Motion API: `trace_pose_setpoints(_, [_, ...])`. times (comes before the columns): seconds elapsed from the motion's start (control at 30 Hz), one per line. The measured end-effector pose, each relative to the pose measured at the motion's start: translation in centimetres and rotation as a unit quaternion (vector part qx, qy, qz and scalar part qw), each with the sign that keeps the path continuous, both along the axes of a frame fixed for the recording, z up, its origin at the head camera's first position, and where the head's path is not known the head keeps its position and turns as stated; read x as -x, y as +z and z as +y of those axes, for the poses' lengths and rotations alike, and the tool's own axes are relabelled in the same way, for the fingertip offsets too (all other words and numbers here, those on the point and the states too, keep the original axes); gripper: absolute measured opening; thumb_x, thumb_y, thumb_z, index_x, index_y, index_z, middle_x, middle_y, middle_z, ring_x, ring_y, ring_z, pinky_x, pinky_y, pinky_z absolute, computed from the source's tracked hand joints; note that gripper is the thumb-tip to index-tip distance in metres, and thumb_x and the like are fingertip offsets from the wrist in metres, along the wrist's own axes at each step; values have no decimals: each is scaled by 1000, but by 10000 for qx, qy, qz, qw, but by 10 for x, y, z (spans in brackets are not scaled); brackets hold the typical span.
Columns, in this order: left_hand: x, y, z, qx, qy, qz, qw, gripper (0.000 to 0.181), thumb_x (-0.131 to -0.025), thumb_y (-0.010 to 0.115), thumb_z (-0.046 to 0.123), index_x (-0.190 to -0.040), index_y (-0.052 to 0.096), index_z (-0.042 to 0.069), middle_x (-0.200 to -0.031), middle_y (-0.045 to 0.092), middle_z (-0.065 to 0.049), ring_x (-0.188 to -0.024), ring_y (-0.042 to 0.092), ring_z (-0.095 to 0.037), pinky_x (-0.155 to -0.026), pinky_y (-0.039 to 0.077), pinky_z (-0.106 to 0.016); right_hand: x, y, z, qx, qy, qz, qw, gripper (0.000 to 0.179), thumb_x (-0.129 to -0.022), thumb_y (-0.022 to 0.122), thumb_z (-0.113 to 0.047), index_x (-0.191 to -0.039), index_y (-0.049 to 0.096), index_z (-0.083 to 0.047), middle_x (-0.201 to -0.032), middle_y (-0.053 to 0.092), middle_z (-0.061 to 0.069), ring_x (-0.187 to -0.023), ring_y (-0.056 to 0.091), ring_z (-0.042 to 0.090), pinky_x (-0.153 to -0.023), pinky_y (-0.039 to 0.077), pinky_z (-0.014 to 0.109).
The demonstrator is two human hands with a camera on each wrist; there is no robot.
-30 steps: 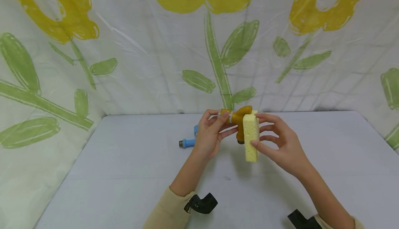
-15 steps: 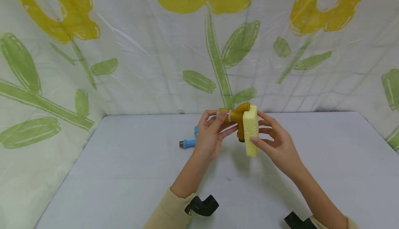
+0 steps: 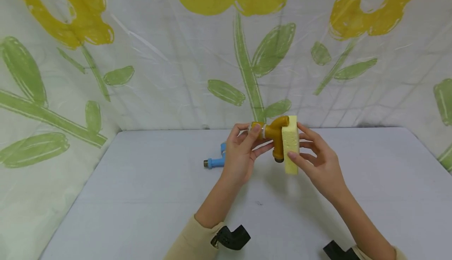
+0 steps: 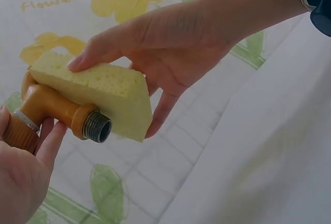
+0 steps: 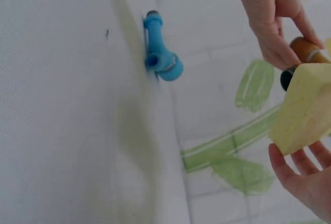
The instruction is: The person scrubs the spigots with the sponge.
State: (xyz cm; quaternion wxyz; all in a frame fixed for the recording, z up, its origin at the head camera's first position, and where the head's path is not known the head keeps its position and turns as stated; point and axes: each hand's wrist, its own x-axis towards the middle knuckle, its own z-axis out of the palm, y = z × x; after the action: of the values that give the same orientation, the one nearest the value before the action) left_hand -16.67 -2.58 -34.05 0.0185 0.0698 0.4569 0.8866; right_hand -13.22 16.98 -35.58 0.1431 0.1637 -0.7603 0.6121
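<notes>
My left hand (image 3: 240, 158) holds an orange plastic tap (image 3: 277, 136) above the table, with thumb and fingers around its ribbed end. In the left wrist view, the tap's dark threaded end (image 4: 98, 126) points outward. Between the thumb and fingers of my right hand (image 3: 325, 169) is a yellow sponge (image 3: 291, 146), a thick block held upright. The sponge lies against the right side of the tap, touching it. Seen from the right wrist, the sponge (image 5: 305, 107) hides much of the tap.
Behind my left hand, a similar blue tap (image 3: 214, 163) lies on the white table (image 3: 141, 197), partly hidden. At the table's back edge hangs a white sheet (image 3: 159, 75) printed with flowers. Black curved mounts (image 3: 233, 237) sit at both wrists.
The sponge has risen along the tap's side, with my right hand rising too. Over the last half second tap, sponge and both hands have shifted slightly right. The blue tap stays put.
</notes>
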Motion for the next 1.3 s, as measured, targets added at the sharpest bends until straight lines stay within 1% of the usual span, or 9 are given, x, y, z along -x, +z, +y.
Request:
trace_pose_setpoints(0.13, [0,0,0,-56,91,-26,9999,5,-110,57,10,-109,53,10,-107,68,-5,-91,77,-22,-92,62,-52,-3,2,-2,-122,93,142,9998,75,-91,71,15,-158,50,-12,-131,58,-1,-112,61,14,-89,58,15])
trace_pose_setpoints(0.27, [1,-2,-1,-71,46,-55,9999,4,-110,57,11,-111,54,8,-107,68,-6,-93,76,-23,-93,62,-53,-3,3,-2,-333,-14,192,9993,77,-90,73,14,-158,50,-13,-134,57,-5,-112,61,12,-89,57,14])
trace_pose_setpoints(0.47, [0,-1,-1,-83,130,-187,9997,4,-110,57,9,-112,54,8,-108,67,-6,-93,76,-22,-93,62,-50,1,4,5,-855,111,0,9963,76,-91,78,6,-157,47,-16,-131,57,0,-109,63,9,-88,58,15])
trace_pose_setpoints(0.73, [3,0,-4,-223,273,-280,9990,5,-110,58,11,-111,54,8,-110,67,-7,-92,76,-22,-93,62,-50,7,3,19,-1673,538,-490,9832,67,-89,86,-9,-145,50,-17,-127,64,9,-105,67,9,-89,62,26])
trace_pose_setpoints(0.8, [3,-1,-5,-229,261,-253,9991,5,-110,58,12,-110,54,8,-109,67,-7,-92,76,-22,-93,62,-50,7,3,20,-1697,607,-540,9821,64,-89,86,-9,-143,51,-15,-128,64,9,-106,67,9,-90,61,25])
trace_pose_setpoints(1.0, [4,-3,-3,-224,147,-247,9993,6,-111,56,13,-110,52,8,-108,67,-6,-93,75,-24,-94,62,-51,6,3,17,-1215,618,-328,9901,70,-89,83,1,-148,50,-12,-131,60,9,-108,66,10,-89,60,21])
trace_pose_setpoints(1.07, [4,-3,-3,-219,143,-266,9993,4,-111,55,11,-111,53,8,-108,67,-6,-94,75,-23,-94,62,-50,6,3,16,-1182,592,-339,9906,70,-89,83,1,-149,49,-12,-131,59,9,-108,66,11,-89,60,22])
trace_pose_setpoints(1.23, [6,-1,-4,-274,266,-225,9990,3,-110,56,11,-110,54,8,-107,68,-5,-91,76,-21,-94,62,-50,8,3,18,-1522,593,-687,9842,63,-90,85,-8,-142,49,-14,-131,62,11,-105,70,19,-87,62,26])
trace_pose_setpoints(1.3, [6,0,-5,-312,297,-198,9989,4,-111,54,11,-109,55,8,-106,69,-5,-90,75,-20,-95,62,-51,8,3,18,-1524,655,-864,9824,60,-91,85,-10,-139,49,-14,-130,63,14,-105,71,23,-85,63,28])
